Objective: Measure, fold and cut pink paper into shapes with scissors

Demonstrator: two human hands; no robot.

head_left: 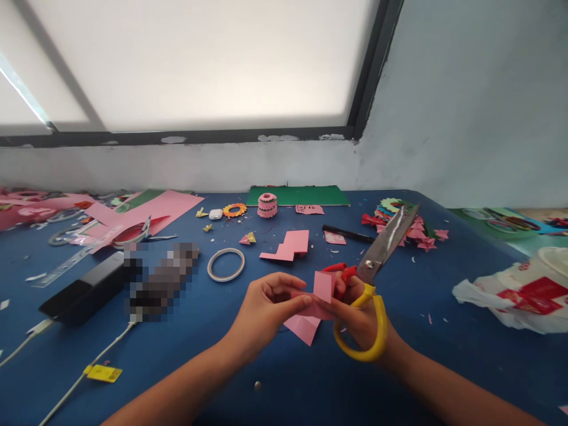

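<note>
Blue counter [444, 349], front edge: left hand [261, 309] is pinching folded pink paper [323, 286]; right hand [356, 315], grip closed, is holding yellow-handled scissors [382, 247].

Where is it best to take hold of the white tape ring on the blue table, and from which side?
Take the tape ring by its near rim, from above. It lies flat with an open middle, so a finger can go inside and the thumb outside. The left hand is nearest, but it holds the pink paper.
</note>
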